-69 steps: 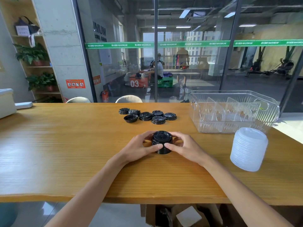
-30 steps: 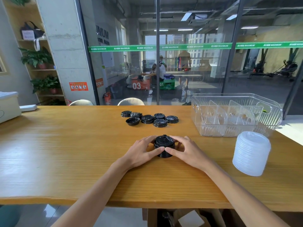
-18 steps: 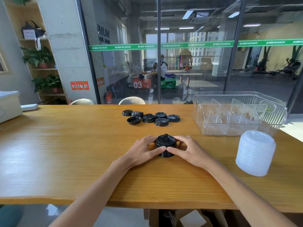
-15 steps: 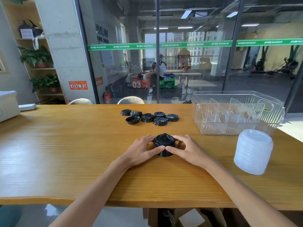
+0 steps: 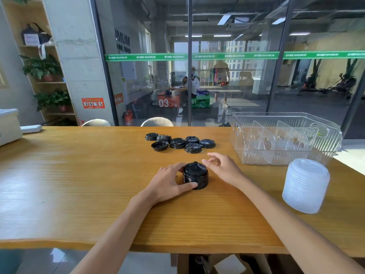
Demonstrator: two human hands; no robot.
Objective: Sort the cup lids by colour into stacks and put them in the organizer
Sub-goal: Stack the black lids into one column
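Note:
A short stack of black cup lids stands on the wooden table in front of me. My left hand wraps its left side, thumb against the front. My right hand hovers just right of the stack, fingers spread and off it. Several loose black lids lie farther back. A tall stack of white translucent lids stands at the right. The clear plastic organizer with dividers sits behind it, with nothing inside.
A glass wall runs along the table's far edge, with two chair backs just behind it. A white box sits at the far left. The table's front edge is close to my body.
My right hand has let go of the black stack and lifted away toward the back right, fingers opening. My left hand still holds the stack.

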